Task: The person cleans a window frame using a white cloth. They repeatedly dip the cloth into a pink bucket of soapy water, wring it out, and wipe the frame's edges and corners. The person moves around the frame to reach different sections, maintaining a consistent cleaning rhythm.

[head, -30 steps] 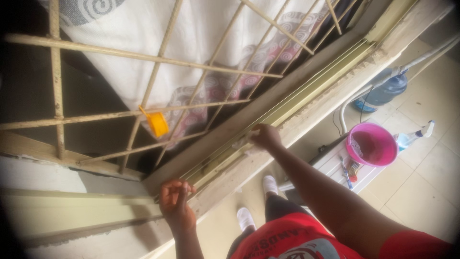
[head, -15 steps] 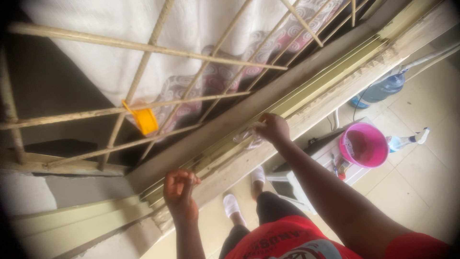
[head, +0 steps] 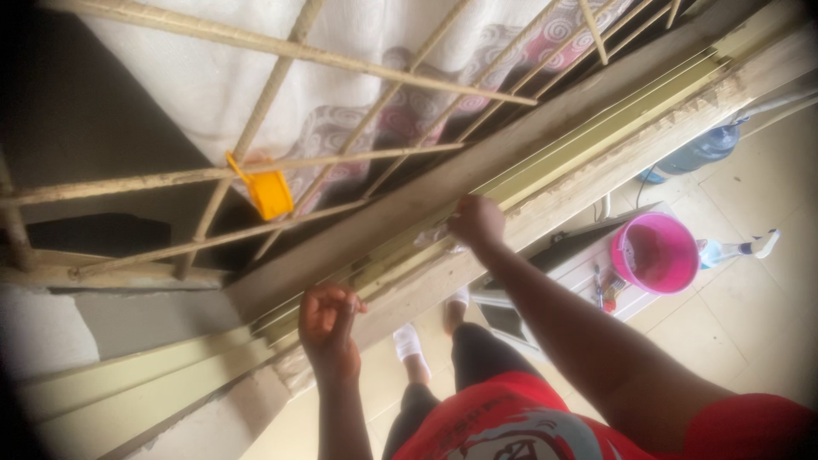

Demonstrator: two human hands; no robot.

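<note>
Your right hand (head: 477, 223) pressed a pale cloth (head: 433, 237) against the window track (head: 545, 175), fingers closed over it, midway along the sill. Your left hand (head: 328, 324) rested lower on the same track, fingers curled loosely, holding nothing you could make out. Above ran the cream metal bars (head: 341, 158), with a yellow clip (head: 268, 192) hanging on one and a patterned curtain (head: 409, 111) behind. Below stood a pink bucket (head: 656, 254) and a blue water bottle (head: 703, 152).

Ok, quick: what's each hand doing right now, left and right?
Left hand: fingers curled, by the window sill; holding anything cannot be told.
Right hand: closed, pressing a pale cloth on the sill.
</note>
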